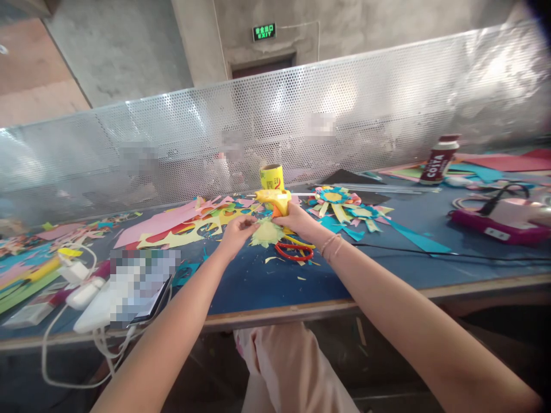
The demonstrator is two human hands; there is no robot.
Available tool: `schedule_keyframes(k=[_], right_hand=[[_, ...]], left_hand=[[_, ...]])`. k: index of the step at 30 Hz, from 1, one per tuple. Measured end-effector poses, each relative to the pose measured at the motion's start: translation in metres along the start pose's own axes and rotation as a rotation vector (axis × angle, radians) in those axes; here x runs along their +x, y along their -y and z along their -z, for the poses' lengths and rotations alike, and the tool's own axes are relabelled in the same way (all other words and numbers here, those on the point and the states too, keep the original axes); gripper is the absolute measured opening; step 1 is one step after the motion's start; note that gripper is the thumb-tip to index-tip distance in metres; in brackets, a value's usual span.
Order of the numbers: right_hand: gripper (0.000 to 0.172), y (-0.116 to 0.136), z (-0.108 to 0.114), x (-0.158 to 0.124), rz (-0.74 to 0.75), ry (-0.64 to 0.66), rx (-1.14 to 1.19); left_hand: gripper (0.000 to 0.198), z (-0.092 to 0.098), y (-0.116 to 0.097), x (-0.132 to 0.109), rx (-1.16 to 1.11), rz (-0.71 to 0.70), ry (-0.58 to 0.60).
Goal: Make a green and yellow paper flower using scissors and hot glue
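My right hand (297, 221) is wrapped round the grip of a yellow hot glue gun (275, 198), its nozzle pointing left. A glue stick runs out of the gun's back end. Between the fingertips of my left hand (237, 232) is the edge of a pale yellow-green paper flower (266, 233) with a jagged rim, held just below the gun. Red-handled scissors (295, 253) lie on the table under my right hand. Beside them to the right are paper rosettes (333, 196) in blue, yellow and pink with ribbon tails.
A yellow tape roll (272, 176) stands behind the gun. Cut paper sheets (163, 221) and scraps spread leftward. A tablet or phone with white cables (99, 344) lies near the left front edge. A bottle (439, 160) and a purple power strip (499, 225) are at right. A perforated metal screen (181, 137) closes the back.
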State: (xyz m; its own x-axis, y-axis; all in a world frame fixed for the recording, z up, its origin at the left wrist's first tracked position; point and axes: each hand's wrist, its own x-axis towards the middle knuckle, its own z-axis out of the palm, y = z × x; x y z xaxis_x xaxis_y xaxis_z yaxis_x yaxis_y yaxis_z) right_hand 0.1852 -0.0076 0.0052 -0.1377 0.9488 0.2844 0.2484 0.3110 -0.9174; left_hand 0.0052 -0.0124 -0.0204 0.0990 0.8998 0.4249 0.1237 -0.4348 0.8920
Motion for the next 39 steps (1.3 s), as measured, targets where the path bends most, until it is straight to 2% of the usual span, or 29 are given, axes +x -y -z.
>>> schedule_keyframes(k=[3,9,15,22,27,32,35,39], right_hand=[[0.025,-0.001,0.000,0.002,0.058,-0.053,-0.102],[0.024,-0.002,0.001,0.006,0.189,-0.100,-0.155],[0.025,-0.002,-0.001,0.006,0.155,-0.112,-0.135],[0.026,-0.005,-0.003,0.007,0.098,-0.063,-0.052],[0.026,-0.007,-0.002,0.007,0.161,-0.048,0.051],[0.031,-0.005,0.001,0.007,0.161,-0.099,0.094],[0.039,-0.004,0.005,0.009,0.201,-0.170,-0.012],[0.053,-0.006,0.011,0.008,0.142,-0.314,-0.359]], left_hand=[[0.025,0.000,-0.002,0.001,0.026,-0.024,0.002],[0.025,0.003,0.000,0.002,0.111,-0.042,-0.005],[0.024,0.003,0.000,0.002,0.093,0.049,-0.032],[0.022,0.001,-0.005,0.003,0.074,0.066,-0.079],[0.025,0.004,-0.005,0.004,0.005,0.113,-0.141],[0.024,0.008,-0.002,0.008,-0.031,0.121,-0.310],[0.023,0.011,0.000,0.010,-0.021,0.081,-0.397],[0.020,0.013,-0.003,0.007,0.076,0.022,-0.461]])
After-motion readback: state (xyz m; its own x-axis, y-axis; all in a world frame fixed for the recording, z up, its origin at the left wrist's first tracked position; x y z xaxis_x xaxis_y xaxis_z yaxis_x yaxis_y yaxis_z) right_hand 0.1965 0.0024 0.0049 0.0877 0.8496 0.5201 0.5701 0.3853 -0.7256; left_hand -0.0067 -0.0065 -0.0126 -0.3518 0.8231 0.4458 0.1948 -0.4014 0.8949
